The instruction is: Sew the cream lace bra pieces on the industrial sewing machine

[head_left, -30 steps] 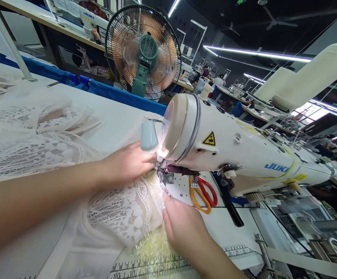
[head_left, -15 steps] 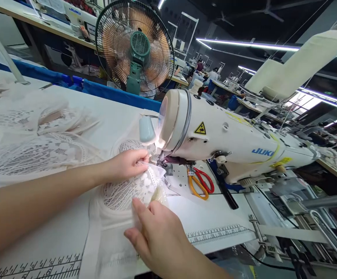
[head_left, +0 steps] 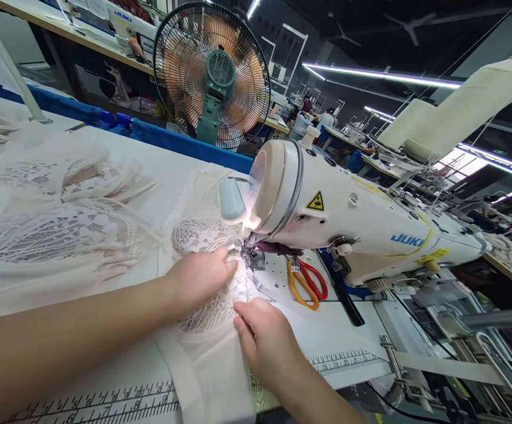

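A white lace bra piece (head_left: 209,315) lies under and in front of the needle area of a JUKI sewing machine (head_left: 326,200). My left hand (head_left: 203,277) presses on the lace just left of the presser foot (head_left: 248,250), its thumb and fingers closed on the fabric. With thumb and forefinger pinched together, my right hand (head_left: 267,338) holds the right edge of the same piece, nearer to me. A sheer band hangs from the lace toward the table's front. The needle tip itself is hard to make out in the lamp's glare.
Orange and red handled scissors (head_left: 306,285) lie right of the needle plate. More lace pieces (head_left: 57,229) are spread on the left. A fan (head_left: 214,73) stands behind the table. Ruler tape (head_left: 106,403) runs along the front edge.
My right hand has gone from loosely parted fingers to a pinch on the lace edge. My left hand has shifted slightly nearer to me, and the lace now lies flatter.
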